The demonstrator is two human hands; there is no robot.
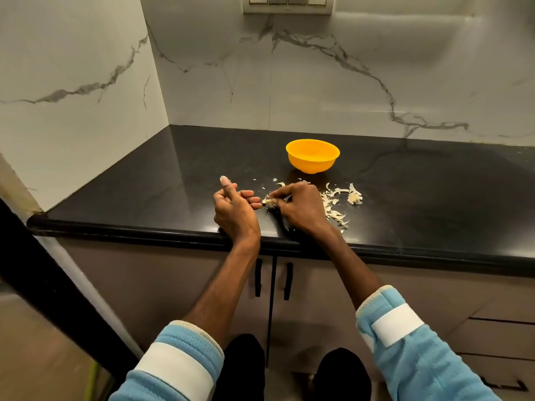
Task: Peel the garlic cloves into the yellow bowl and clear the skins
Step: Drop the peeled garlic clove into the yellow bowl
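Your right hand [298, 206] pinches a garlic clove [269, 201] low over the counter [144, 198], near the yellow bowl [312, 159]. Your left hand [236, 206] has curled fingers and a raised thumb; whether it holds something, I cannot tell. Many skins [338, 204] lie beside your right hand, not yet cleared.

Glossy, mirror-smooth black stone counter [405, 183] across the middle of the frame. Smooth, faintly shiny yellow plastic bowl [312, 159] at centre. Dry, papery, matt skins [354, 195] right of centre. Polished, grey-veined marble-look wall [289, 82] above. Soft, ribbed blue cloth sleeves [179, 360] at the bottom.
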